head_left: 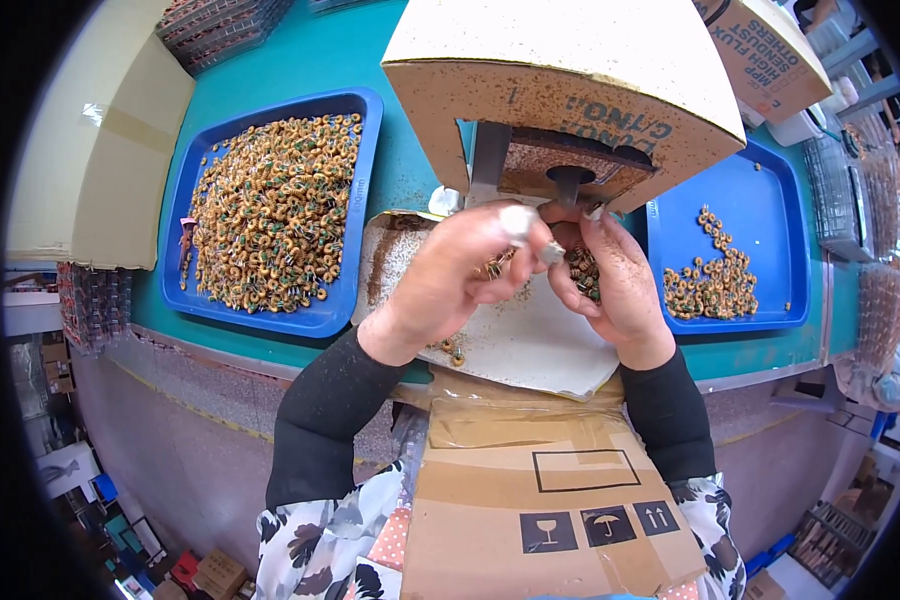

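Note:
My left hand (455, 265), slightly smeared by motion and with white tape on its fingers, is curled round a few small wire-wound ring coils. Facing it, my right hand (620, 280) cups several ring coils (582, 270) in its palm, its thumb and forefinger raised. The fingertips of both hands meet just in front of a dark opening in a cardboard box (435, 110), where a grey metal part (567, 182) juts out. Beneath the hands lies a white sheet (530, 345) strewn with brown specks, and a few loose coils (452, 350) rest on it near my left wrist.
A blue tray (370, 200) heaped with ring coils stands at the left. At the right, another blue tray (795, 250) holds a smaller pile. A cardboard piece (560, 490) lies across my lap. Stacked clear trays (838, 200) stand far right, and a big carton (90, 150) far left.

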The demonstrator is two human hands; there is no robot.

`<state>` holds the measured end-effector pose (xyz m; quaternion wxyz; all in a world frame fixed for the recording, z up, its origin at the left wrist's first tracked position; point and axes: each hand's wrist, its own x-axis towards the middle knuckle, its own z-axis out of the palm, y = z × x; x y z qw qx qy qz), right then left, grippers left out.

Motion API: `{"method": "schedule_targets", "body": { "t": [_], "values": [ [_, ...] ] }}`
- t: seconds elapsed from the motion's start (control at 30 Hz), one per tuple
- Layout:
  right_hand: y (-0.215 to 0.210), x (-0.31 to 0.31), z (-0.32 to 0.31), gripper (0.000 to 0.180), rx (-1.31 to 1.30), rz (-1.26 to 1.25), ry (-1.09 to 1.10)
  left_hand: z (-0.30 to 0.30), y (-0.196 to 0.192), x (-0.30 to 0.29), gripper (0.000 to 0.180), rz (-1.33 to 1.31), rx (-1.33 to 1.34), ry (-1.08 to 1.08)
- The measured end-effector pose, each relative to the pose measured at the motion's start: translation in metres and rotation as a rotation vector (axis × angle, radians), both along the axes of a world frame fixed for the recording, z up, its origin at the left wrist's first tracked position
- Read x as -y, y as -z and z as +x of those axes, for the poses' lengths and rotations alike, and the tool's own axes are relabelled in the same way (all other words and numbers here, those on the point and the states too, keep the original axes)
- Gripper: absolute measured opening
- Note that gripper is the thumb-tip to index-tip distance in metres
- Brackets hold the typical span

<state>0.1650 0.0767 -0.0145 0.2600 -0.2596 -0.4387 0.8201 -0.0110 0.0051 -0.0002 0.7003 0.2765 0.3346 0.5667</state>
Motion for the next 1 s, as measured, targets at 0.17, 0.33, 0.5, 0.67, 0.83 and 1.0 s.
{"method": "schedule_targets", "body": {
  "t": [0.17,0.33,0.5,0.67,0.83,1.0],
  "values": [
    [-0.003,0.006,-0.003,0.045,0.039,-0.037,-0.019,0.012,0.002,-0.001,0.024,0.295,-1.099,-0.106],
    [0.000,0.002,-0.001,0.052,0.150,0.078,-0.133,0.009,0.003,-0.005,0.021,0.450,-1.208,-0.018],
    [-0.003,0.006,-0.001,0.052,0.188,0.095,-0.183,0.002,-0.008,-0.006,0.022,0.218,-1.220,0.260],
    [-0.003,0.005,0.002,0.049,0.266,0.021,-0.178,0.001,0.002,-0.003,0.021,0.190,-1.089,0.142],
    [0.013,0.000,0.002,0.039,-0.005,-0.015,-0.089,-0.009,0.005,-0.004,0.020,-0.079,-0.725,-0.019],
    [0.008,-0.001,0.001,0.034,0.015,-0.041,-0.123,-0.014,0.011,-0.002,0.021,-0.205,-0.195,0.138]
  ]
}}
